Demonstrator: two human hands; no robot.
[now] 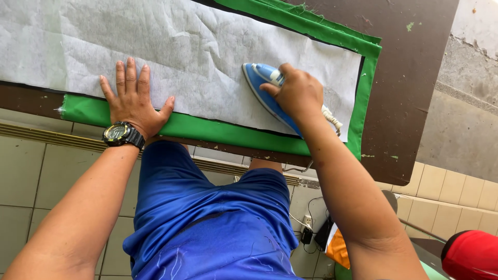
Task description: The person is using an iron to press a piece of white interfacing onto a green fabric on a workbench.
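Observation:
A wide strip of white interfacing [197,46] lies on green fabric [228,132] spread over a dark brown table [410,93]. My left hand [132,98], with a black wristwatch [122,135] on its wrist, presses flat on the white strip near the fabric's front edge, fingers spread. My right hand [298,93] grips the handle of a blue and white iron [262,85], which rests sole-down on the white strip toward its right end. The iron's white cord [332,118] trails behind my wrist.
The table's front edge runs just above my blue shorts [212,218]. Beige floor tiles [46,176] lie below. A power strip with cables [307,228] sits on the floor, with an orange item [338,249] and a red object [472,254] at lower right. A rough concrete wall [467,103] stands on the right.

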